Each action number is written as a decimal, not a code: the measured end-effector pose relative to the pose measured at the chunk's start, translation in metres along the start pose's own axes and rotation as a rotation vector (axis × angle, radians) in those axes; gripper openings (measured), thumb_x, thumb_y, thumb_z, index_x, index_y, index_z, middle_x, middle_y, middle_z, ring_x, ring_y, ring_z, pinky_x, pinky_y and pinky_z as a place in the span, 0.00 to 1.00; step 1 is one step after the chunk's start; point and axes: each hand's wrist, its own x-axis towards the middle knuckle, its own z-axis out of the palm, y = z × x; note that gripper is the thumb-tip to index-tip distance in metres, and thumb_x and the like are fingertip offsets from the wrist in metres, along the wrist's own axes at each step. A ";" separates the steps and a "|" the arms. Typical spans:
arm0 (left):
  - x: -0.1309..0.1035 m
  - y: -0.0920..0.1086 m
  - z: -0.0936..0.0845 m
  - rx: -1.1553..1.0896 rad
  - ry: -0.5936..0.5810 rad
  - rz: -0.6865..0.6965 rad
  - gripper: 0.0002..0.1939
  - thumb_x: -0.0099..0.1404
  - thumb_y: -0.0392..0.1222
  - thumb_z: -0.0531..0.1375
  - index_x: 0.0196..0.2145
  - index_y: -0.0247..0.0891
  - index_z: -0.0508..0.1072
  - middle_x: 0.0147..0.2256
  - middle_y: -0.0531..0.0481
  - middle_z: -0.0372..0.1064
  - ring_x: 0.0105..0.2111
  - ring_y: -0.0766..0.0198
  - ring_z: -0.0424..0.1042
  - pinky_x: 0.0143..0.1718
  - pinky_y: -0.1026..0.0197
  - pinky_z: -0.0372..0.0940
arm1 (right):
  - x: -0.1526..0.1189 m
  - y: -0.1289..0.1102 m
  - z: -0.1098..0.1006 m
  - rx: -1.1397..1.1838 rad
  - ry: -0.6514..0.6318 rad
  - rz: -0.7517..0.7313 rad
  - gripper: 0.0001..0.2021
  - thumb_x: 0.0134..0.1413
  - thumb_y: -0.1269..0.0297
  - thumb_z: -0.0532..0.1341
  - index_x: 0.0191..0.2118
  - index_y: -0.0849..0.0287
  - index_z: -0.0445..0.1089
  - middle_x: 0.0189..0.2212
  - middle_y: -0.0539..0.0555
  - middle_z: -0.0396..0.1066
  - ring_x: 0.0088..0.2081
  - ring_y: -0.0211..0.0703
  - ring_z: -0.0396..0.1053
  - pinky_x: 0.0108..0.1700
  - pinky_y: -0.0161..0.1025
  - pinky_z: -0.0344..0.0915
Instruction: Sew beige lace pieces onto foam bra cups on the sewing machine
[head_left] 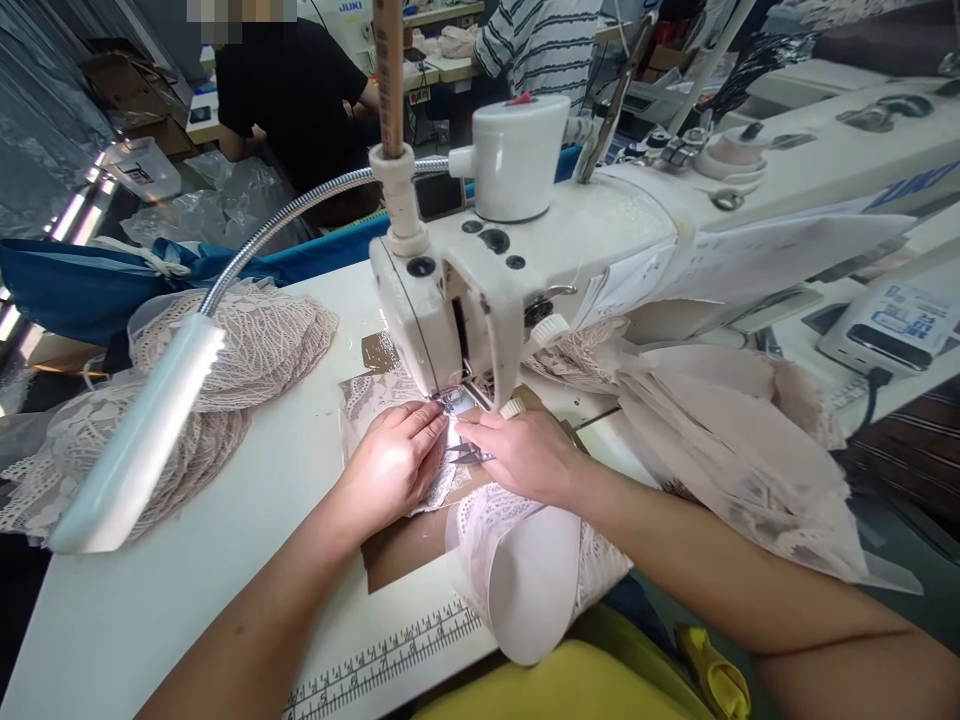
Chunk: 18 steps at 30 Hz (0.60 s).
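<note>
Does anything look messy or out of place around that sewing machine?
Nothing looks spilled or clearly damaged. The lace pile on the left looks a bit untidy, sticking out past the edge of the white table. The pale lace piece in front also overhangs its edge.

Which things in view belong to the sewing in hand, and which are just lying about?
In hand:
- Left hand, on lace fabric
- Right hand, holding thread snips
- Sewing machine

Apparently lying about:
- Blue cloth
- Clear plastic bags
- Plastic tub
</note>
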 end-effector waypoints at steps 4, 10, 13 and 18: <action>-0.001 0.000 0.001 -0.009 0.006 -0.007 0.16 0.69 0.38 0.52 0.49 0.31 0.73 0.50 0.38 0.72 0.48 0.50 0.70 0.50 0.47 0.68 | 0.000 -0.001 0.000 0.003 0.007 0.005 0.13 0.57 0.65 0.57 0.47 0.55 0.71 0.40 0.51 0.75 0.33 0.42 0.69 0.29 0.40 0.51; -0.001 -0.001 0.002 -0.027 0.017 -0.013 0.16 0.69 0.39 0.52 0.49 0.33 0.74 0.51 0.39 0.71 0.48 0.50 0.70 0.50 0.45 0.68 | 0.000 0.001 0.005 -0.006 0.038 0.009 0.14 0.57 0.65 0.56 0.48 0.54 0.71 0.40 0.52 0.75 0.33 0.42 0.69 0.30 0.39 0.52; -0.002 -0.002 0.003 -0.020 0.008 -0.008 0.17 0.69 0.39 0.52 0.50 0.32 0.73 0.51 0.39 0.71 0.49 0.50 0.70 0.50 0.45 0.67 | 0.000 0.001 0.004 0.000 0.035 0.007 0.14 0.58 0.65 0.56 0.48 0.54 0.71 0.40 0.52 0.75 0.33 0.42 0.69 0.30 0.39 0.52; -0.001 -0.004 0.001 0.003 -0.015 -0.008 0.17 0.69 0.39 0.51 0.50 0.31 0.73 0.50 0.39 0.71 0.48 0.50 0.69 0.50 0.46 0.67 | 0.001 0.000 0.002 -0.009 0.014 0.021 0.16 0.57 0.64 0.56 0.51 0.53 0.71 0.41 0.53 0.76 0.32 0.42 0.69 0.29 0.38 0.51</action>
